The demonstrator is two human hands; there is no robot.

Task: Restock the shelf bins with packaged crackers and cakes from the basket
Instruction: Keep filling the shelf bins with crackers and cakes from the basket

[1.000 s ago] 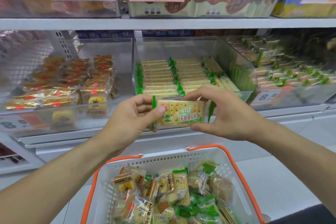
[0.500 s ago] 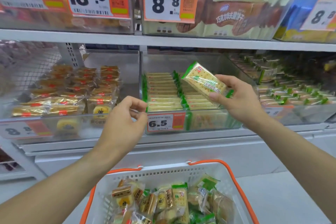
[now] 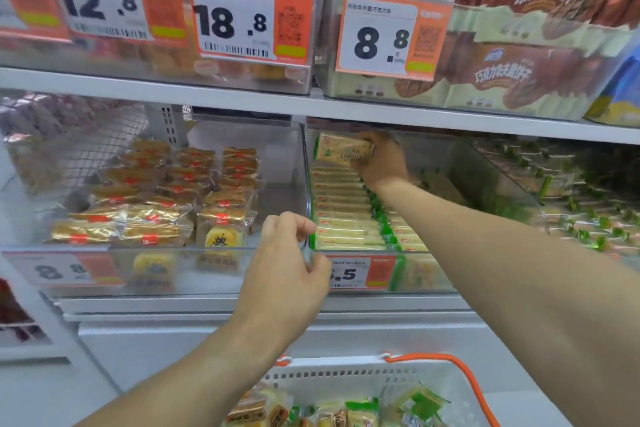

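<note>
Head: cracker packet (image 3: 343, 150) in right grip (image 3: 382, 163)

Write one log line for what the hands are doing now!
right hand: holds cracker pack over cracker bin | left hand: loosely curled, holding nothing | basket: below

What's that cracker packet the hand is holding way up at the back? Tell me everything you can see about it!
The cracker packet is a flat, oblong pack in shiny clear wrap with green ends, pale yellow crackers inside and a blurred green label. The right hand grips its right end and holds it roughly level, above the far end of the rows of like packets in the clear bin, just under the shelf above. Whether it touches those rows cannot be told.
</note>
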